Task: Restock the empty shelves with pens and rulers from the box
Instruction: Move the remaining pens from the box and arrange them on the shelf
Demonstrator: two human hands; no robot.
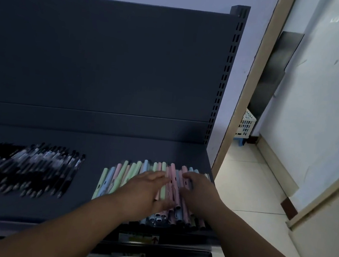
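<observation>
A spread of pastel pens (119, 175) in green, blue and pink lies side by side on the right part of the dark shelf (90, 183). My left hand (144, 189) rests flat on the middle of this spread with fingers stretched out. My right hand (199, 192) lies on the right end of the same pens, fingers bent slightly over them. A second group of black pens (27, 169) covers the shelf's left part. No ruler or box is in view.
The shelf's dark back panel (109, 61) and slotted upright (227, 72) rise behind. A lower shelf edge with a label (138, 239) sits below. To the right are a tiled floor (247, 186), a door frame and a white crate (245, 124).
</observation>
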